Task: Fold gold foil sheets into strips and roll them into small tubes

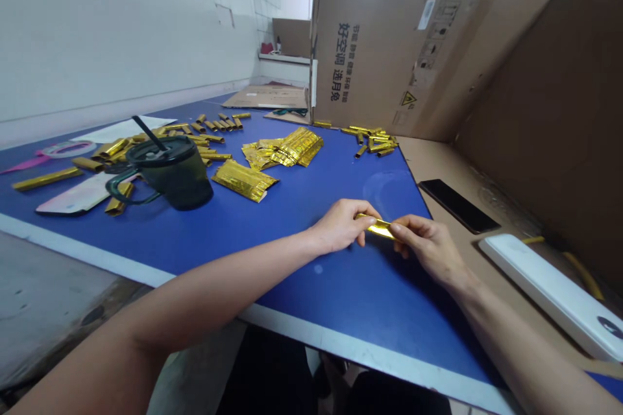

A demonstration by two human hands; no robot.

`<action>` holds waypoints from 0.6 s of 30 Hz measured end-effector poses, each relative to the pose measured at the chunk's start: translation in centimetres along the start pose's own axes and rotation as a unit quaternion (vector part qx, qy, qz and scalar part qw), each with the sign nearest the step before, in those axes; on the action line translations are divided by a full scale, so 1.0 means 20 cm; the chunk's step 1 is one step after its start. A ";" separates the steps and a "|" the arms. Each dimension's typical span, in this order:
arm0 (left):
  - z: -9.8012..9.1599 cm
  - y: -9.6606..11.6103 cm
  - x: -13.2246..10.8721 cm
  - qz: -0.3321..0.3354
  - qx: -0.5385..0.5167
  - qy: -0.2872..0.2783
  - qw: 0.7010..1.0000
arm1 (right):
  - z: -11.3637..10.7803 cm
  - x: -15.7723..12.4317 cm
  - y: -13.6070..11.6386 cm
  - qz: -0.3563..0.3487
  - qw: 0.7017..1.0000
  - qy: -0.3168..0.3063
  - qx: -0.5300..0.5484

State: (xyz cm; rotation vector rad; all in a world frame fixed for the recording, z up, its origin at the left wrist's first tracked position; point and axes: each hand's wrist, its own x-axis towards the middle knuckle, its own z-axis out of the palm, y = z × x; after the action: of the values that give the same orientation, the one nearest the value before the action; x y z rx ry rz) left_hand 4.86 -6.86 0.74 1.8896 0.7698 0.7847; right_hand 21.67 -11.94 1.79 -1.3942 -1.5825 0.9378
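A narrow strip of shiny gold foil paper (381, 228) is stretched between my two hands, just over the blue table. My left hand (344, 225) pinches its left end between thumb and fingers. At its right end, my right hand (428, 244) grips it the same way. The fingertips cover both ends of the strip. Beyond my left hand lie a flat gold foil stack (246, 179) and a looser pile of gold foil sheets (296, 146). Several small gold rolls (374, 141) lie at the table's far right edge.
A dark lidded mug (178, 175) with a straw stands left, near many gold rolls (114, 149), a phone (73, 198) and a tape roll (68, 149). A large cardboard box (384, 45) walls the back. A black phone (457, 205) and white device (549, 298) lie right.
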 end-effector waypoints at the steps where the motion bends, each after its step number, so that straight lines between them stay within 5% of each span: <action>1: 0.00 0.00 0.00 0.002 -0.004 0.004 1.000 | 0.00 0.00 0.00 0.003 1.000 -0.002 0.003; 10: 0.00 0.02 0.01 -0.060 -0.131 0.029 0.989 | -0.01 0.00 0.00 -0.014 0.999 0.030 -0.010; 15: 0.01 0.01 0.02 -0.114 -0.152 -0.062 0.980 | -0.01 0.00 0.01 -0.019 0.999 0.024 -0.039; 18: 0.02 0.01 0.02 -0.103 -0.123 -0.044 0.986 | 0.00 0.00 0.00 -0.013 0.999 0.018 -0.039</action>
State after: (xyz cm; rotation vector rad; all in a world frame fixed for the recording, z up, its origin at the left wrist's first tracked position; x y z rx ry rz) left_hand 5.33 -6.83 0.78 1.5852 0.7607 0.6307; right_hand 21.75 -12.01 1.74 -1.4321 -1.6215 0.8385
